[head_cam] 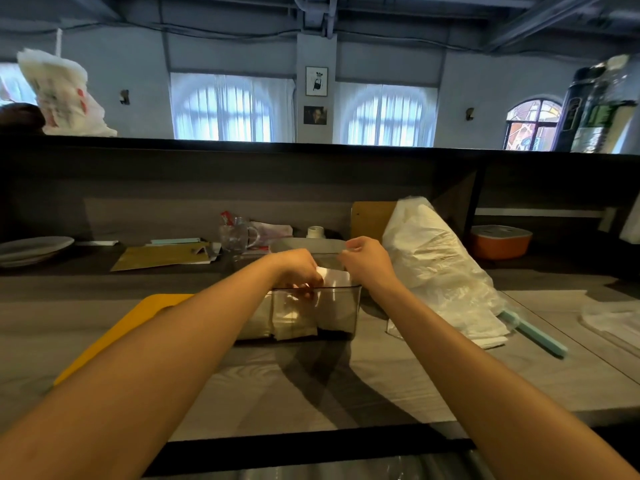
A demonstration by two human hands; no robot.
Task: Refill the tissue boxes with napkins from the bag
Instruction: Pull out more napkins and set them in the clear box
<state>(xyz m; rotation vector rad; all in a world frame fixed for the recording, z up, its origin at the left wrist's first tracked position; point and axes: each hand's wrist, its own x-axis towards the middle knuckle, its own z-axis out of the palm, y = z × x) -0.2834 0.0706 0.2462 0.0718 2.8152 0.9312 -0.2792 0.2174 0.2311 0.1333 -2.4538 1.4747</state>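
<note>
Left hand point(297, 268): fingers curled, gripping napkins point(330, 277) inside the box point(341, 315)
Right hand point(367, 263): fingers curled; what they hold, cannot tell
Bag point(436, 268): right of box

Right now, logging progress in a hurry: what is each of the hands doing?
Left hand: curled round white folded napkins in the clear smoky plastic tissue box.
Right hand: fingers curled at the box's far rim; what it holds cannot be told.
</note>
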